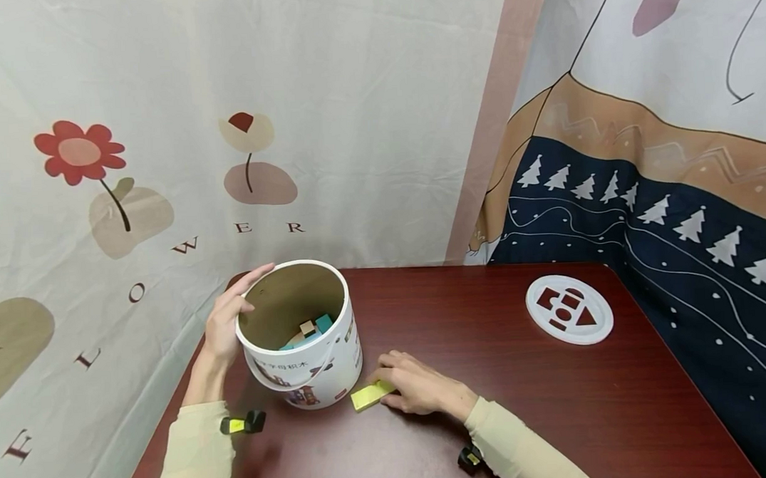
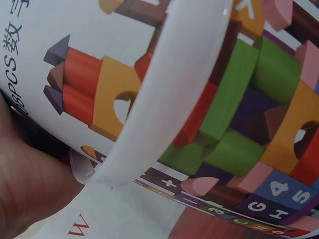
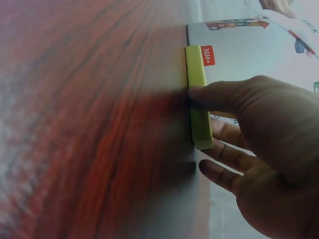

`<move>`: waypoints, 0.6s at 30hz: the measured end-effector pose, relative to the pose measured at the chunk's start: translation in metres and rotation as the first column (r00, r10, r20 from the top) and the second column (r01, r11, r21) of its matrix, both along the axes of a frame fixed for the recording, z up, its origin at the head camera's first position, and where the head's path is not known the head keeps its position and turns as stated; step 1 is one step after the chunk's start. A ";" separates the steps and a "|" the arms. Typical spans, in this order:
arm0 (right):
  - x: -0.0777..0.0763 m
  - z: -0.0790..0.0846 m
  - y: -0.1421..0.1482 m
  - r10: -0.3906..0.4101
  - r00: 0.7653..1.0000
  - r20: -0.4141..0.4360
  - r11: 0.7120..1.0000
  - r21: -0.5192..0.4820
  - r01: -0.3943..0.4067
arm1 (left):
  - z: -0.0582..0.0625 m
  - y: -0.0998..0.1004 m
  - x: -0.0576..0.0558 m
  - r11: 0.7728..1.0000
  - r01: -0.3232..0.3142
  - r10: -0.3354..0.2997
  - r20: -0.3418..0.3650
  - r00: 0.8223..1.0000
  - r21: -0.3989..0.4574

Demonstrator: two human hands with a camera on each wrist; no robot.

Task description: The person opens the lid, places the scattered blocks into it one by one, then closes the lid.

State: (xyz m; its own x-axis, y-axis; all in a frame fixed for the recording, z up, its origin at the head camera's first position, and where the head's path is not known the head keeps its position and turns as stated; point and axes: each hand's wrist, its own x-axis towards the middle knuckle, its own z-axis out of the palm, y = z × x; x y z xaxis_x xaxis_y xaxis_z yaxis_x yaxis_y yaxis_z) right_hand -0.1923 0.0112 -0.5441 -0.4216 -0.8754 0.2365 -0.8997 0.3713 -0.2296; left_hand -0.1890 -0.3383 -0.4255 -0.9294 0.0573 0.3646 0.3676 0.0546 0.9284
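A white bucket [image 1: 344, 372] with printed block pictures stands near the table's left side, its white handle [image 2: 164, 94] hanging across the front. Several blocks, among them a teal block [image 1: 324, 323], lie inside it. My left hand [image 1: 225, 324] grips the bucket at its left rim; in the left wrist view only part of that hand shows, beside the handle's end. Just right of the bucket's base, my right hand [image 1: 418, 386] pinches a flat yellow block [image 1: 368, 396] between thumb and fingers. In the right wrist view the thumb lies across this block, low by the tabletop.
A white oval plate with cut-out shapes [image 1: 599, 329] lies at the far right of the dark red wooden table [image 1: 450, 300]. Behind the table hangs a pale curtain [image 1: 378, 125] with flower prints, and at the right a dark blue cloth [image 1: 680, 283] with white trees.
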 end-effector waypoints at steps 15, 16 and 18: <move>0.002 0.029 0.016 -0.031 0.998 0.059 0.996 -0.081 0.036 | -0.001 0.000 0.000 1.000 0.001 -0.001 0.008 1.000 0.008; 0.002 0.031 0.017 -0.031 0.998 0.060 0.995 -0.088 0.037 | -0.001 0.000 0.000 1.000 0.001 -0.001 0.008 1.000 0.008; 0.002 0.037 0.019 -0.029 0.997 0.067 0.993 -0.109 0.036 | -0.001 -0.001 0.000 1.000 0.001 -0.001 0.009 1.000 0.010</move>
